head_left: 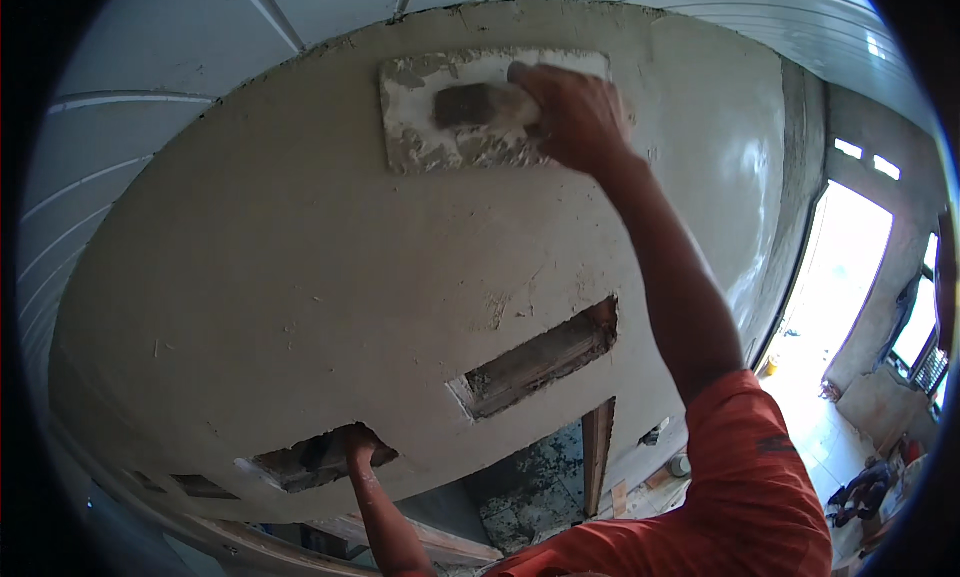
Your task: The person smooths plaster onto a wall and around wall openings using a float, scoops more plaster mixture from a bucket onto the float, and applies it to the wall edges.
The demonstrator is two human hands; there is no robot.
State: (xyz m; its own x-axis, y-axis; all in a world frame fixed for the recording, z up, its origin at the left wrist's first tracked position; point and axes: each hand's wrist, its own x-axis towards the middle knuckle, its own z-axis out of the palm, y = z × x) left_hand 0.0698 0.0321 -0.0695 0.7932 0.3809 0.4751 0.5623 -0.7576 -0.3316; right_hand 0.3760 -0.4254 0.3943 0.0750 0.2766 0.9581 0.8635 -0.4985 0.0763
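My right hand (572, 117) grips the handle of a wide, rectangular plastering trowel (410, 127), its pale back crusted with dried plaster. The trowel lies against the upper part of a smooth grey plastered wall (250, 257), just below the white ceiling panels. Lower down, my left hand (360, 443) reaches into a rectangular opening (290, 460) in the wall, its fingers mostly hidden in the recess. A second rectangular opening (535, 357) sits to the right of it, beneath the trowel.
A doorway (598, 457) with a wooden frame opens below the wall. At right are a bright open doorway (835, 267), windows (918, 327), and assorted items (860, 492) on the tiled floor (830, 447). Ceiling panels (130, 47) curve overhead. Smaller recesses (205, 486) show at lower left.
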